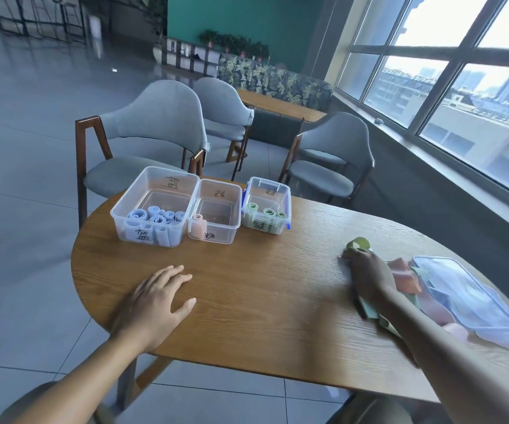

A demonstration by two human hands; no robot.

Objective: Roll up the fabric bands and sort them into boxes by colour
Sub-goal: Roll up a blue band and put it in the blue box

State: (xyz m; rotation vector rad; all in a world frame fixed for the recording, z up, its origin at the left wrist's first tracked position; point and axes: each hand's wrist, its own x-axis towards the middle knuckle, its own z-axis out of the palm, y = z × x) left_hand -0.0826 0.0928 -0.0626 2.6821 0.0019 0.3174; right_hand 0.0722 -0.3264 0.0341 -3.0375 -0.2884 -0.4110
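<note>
fabric bands (404, 278) lie unrolled at lower right under the right hand (369, 272), its grip pinching a green band (359, 243); left hand (155, 301) flat, released, on the bench (262, 286). three boxes (215, 211) upper centre.

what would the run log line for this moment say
left hand: flat on table, empty | right hand: gripping green band beside loose pile | green box: holds rolls

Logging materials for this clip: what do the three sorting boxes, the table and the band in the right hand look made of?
The three boxes look like clear, glossy hard plastic: contents show through the walls. The table appears to be wood or wood veneer, matt, with visible grain. The green band at the right hand looks like soft fabric, bending into a loop, though blur hides its weave.
</note>
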